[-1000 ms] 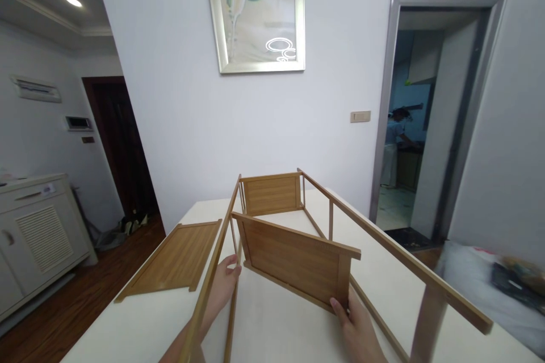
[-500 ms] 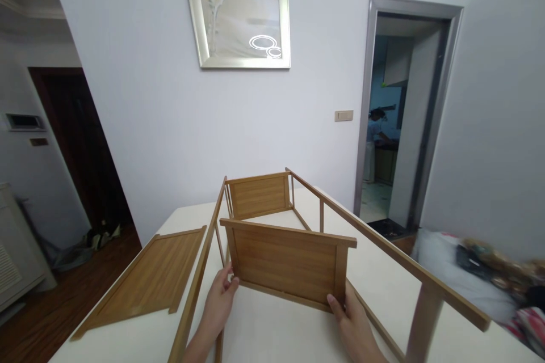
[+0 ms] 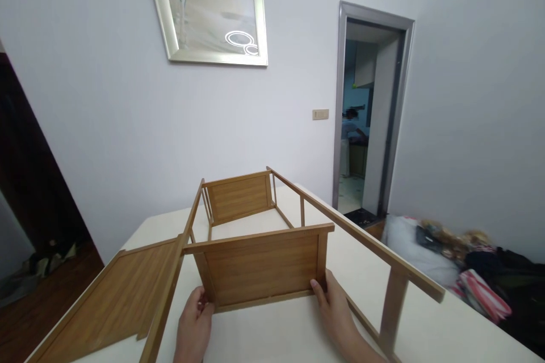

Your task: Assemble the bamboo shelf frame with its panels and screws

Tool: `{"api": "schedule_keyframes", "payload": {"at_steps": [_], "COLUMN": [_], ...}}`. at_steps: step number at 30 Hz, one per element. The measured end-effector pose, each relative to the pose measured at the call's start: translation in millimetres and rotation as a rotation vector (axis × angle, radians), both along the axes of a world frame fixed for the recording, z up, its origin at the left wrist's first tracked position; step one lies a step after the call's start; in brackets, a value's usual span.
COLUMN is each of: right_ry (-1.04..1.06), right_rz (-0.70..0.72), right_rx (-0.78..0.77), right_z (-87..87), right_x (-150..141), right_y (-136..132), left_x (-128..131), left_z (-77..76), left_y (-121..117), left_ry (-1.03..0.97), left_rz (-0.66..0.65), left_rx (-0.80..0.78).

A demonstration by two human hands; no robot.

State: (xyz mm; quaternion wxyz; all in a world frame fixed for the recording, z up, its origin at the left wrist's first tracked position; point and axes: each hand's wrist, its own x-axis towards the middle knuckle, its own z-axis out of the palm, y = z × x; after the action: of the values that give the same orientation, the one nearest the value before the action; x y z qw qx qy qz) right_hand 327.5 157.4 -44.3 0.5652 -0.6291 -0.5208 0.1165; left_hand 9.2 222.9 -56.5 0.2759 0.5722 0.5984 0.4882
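Note:
A bamboo shelf frame (image 3: 340, 221) lies on its side on the white table (image 3: 272, 334), with one shelf panel fixed at its far end (image 3: 238, 197). A second bamboo shelf panel (image 3: 261, 264) stands upright between the two side rails. My left hand (image 3: 195, 326) grips its lower left corner, fingers curled round the edge. My right hand (image 3: 334, 306) holds its lower right corner the same way. The panel's top edge touches both rails.
A third bamboo panel (image 3: 114, 300) lies flat on the table at the left. Bags and clothing (image 3: 464, 272) are piled at the right. A framed picture (image 3: 210, 5) hangs on the wall. Through the doorway (image 3: 366, 108) a person stands in another room.
The held panel has turned from tilted to level and squared up between the rails. Both hands came nearer to me. The view has swung to the right.

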Motion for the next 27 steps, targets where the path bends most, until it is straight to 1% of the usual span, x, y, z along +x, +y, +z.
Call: {"api": "schedule_keyframes", "payload": {"at_steps": [3,6,8,10,13,17,21,24,27], "right_ry": [-0.013,-0.021,-0.027,-0.034,-0.036,-0.044,-0.138,-0.227,-0.319], "right_rz": [0.002,-0.012,-0.022,-0.022,-0.021,-0.079,-0.120,-0.086,-0.070], "right_rx": [-0.017,0.017,0.041,0.056,0.075,0.099,0.119,0.084,0.034], "right_z": [-3.0,-7.3,-9.5,-10.8,-12.1,-14.1,-14.4,-16.6,-23.0], "right_x": [2,3,3,3,2,4,8,10,10], "right_y": [3,4,4,3,1,0,-2,-4,-4], "left_x": [-1,-1,-2,-2,-4,-4,-4,-5,-7], "left_z": [1.2,-0.6,-2.8,-4.7,-5.0,-1.7,0.1,-1.2,-4.2], "left_y": [-1,-1,1,2,2,0,0,1,3], "left_ry": [0.044,0.020,-0.004,-0.013,0.001,0.008,-0.003,0.038,0.109], "left_rz": [-0.044,-0.126,-0.154,-0.167,-0.176,-0.171,-0.167,-0.150,-0.119], "left_rx": [0.014,0.031,0.009,-0.047,-0.109,-0.097,-0.122,-0.129,-0.130]}}
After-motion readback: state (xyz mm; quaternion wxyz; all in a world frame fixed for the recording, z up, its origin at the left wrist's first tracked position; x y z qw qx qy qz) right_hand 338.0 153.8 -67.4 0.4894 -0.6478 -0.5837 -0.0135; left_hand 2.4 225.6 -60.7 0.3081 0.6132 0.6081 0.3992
